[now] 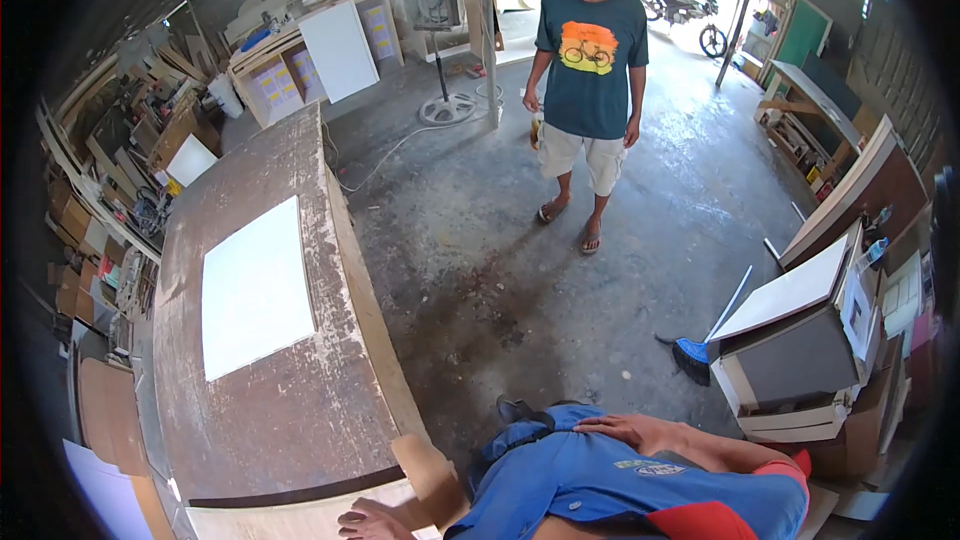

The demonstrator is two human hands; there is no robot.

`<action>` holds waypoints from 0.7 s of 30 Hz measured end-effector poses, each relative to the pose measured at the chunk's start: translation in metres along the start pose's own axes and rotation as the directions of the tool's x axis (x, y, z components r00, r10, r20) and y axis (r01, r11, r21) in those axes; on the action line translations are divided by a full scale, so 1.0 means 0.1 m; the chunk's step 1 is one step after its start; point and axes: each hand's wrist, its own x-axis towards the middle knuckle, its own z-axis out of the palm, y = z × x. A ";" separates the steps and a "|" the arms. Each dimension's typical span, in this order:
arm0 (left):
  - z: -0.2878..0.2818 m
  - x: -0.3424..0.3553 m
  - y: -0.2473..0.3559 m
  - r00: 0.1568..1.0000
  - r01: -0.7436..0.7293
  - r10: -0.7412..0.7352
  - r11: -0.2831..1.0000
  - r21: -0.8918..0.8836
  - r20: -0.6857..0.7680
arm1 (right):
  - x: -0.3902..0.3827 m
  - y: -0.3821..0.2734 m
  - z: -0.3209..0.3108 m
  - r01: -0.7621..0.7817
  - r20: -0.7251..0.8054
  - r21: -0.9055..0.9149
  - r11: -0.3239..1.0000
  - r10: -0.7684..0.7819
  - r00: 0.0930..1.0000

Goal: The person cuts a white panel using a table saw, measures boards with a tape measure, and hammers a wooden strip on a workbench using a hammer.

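My left hand (375, 520) is at the bottom edge of the view, over the pale near end of a long workbench (290, 430). Its fingers are spread and nothing shows in them; whether it touches the wood I cannot tell. Against the front of my blue shirt (540, 475) lies my right hand (622, 428), flat, with the fingers stretched out. A white rectangular panel (262, 285) rests on the worn brown benchtop, beyond my left hand. Beside that hand, a piece of light wood (428, 475) stands at the bench's near right corner.
A person (590, 60) in a dark T-shirt and light shorts stands ahead on the concrete floor. A blue broom (692, 358) lies by a white-topped cabinet (790, 340) on the right. Farther back are a standing fan (440, 50), its cable, cabinets (300, 60) and a motorcycle (680, 8).
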 end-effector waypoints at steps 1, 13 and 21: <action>-0.01 0.00 0.00 1.000 -0.005 0.005 1.000 -0.004 0.002 | 0.04 0.01 0.03 0.021 0.010 -0.027 0.999 -0.021 1.000; -0.17 -0.02 0.05 0.998 -0.031 0.029 0.999 -0.031 -0.051 | 0.19 0.01 0.13 0.084 0.024 0.010 0.996 -0.084 0.996; -0.27 -0.04 0.11 0.992 -0.085 0.081 0.996 -0.040 -0.092 | 0.12 0.15 0.24 0.075 -0.012 0.045 0.996 -0.074 0.997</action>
